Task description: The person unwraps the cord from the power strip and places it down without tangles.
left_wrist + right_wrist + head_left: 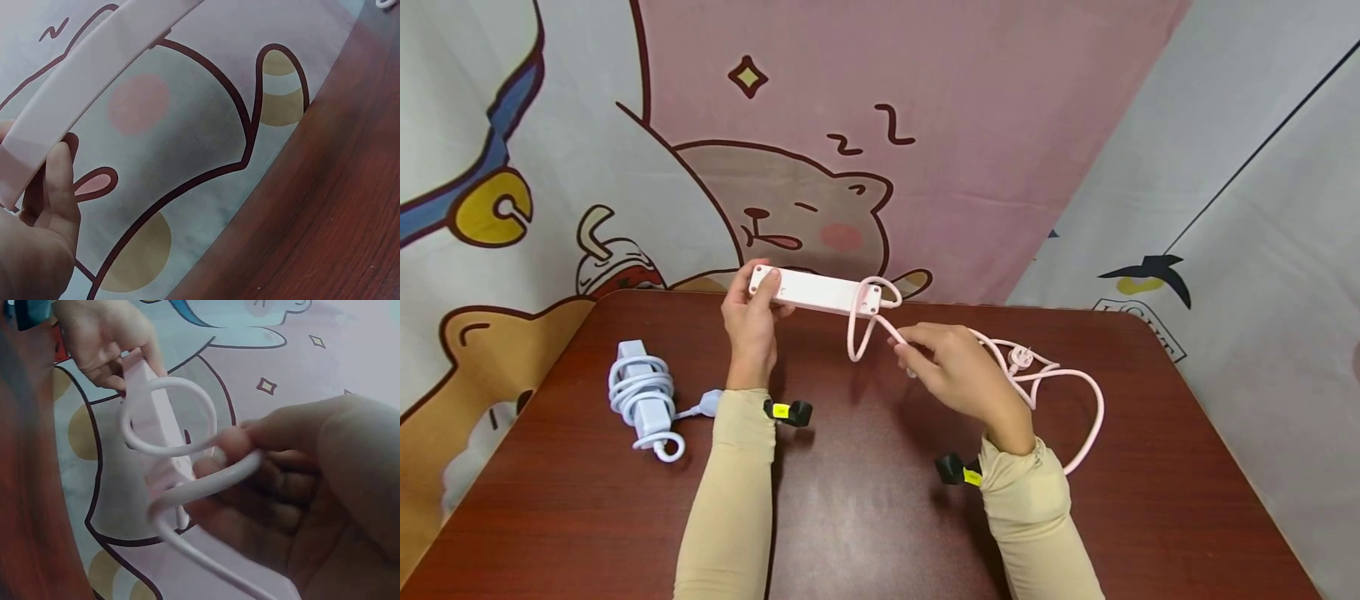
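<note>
A pink power strip (820,292) is held up over the back of the table, its screwed underside facing the head camera. My left hand (752,323) grips its left end, thumb across the underside. Near the other end, my right hand (958,367) pinches the strip's pink cord (206,487) between thumb and fingers. One loop of that cord lies around the strip's right end, as the right wrist view also shows. Beyond the right hand the cord trails onto the table, where its round plug (1020,358) lies.
To the left on the brown table (865,517) lies a white power strip (643,396) wrapped in its own cord, its plug (707,404) beside the left forearm. A cartoon-printed curtain (970,125) hangs behind the table's back edge.
</note>
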The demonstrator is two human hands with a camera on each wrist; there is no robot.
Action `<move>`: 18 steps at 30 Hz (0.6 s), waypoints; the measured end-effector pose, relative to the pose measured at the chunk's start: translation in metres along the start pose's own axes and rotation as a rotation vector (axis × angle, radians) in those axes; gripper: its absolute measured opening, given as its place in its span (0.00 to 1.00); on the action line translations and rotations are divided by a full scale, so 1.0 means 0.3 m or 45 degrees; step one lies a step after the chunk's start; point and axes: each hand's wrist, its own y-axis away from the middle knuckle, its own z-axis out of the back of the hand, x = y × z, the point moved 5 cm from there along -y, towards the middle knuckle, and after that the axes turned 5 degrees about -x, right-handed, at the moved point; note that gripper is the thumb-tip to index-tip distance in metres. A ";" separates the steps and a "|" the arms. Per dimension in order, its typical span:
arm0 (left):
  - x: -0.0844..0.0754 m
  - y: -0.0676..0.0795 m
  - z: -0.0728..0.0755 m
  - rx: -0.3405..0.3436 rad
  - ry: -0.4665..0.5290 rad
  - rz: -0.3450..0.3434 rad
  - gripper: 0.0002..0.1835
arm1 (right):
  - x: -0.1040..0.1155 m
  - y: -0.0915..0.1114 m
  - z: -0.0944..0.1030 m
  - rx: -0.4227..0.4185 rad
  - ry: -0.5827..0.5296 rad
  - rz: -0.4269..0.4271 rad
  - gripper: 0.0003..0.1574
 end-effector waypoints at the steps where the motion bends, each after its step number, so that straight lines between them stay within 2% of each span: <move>1: 0.001 0.000 0.001 -0.001 -0.006 0.000 0.12 | -0.001 0.000 0.008 -0.033 -0.034 0.000 0.07; 11: 0.002 -0.005 0.012 -0.034 -0.063 -0.048 0.11 | -0.039 0.015 0.097 -0.432 -0.202 -0.116 0.08; 14: 0.001 -0.007 0.019 -0.058 -0.070 -0.069 0.12 | -0.055 0.026 0.123 -0.497 -0.233 -0.164 0.09; 18: 0.002 -0.010 0.028 -0.112 -0.067 -0.068 0.14 | -0.082 0.039 0.154 -0.523 -0.218 -0.237 0.10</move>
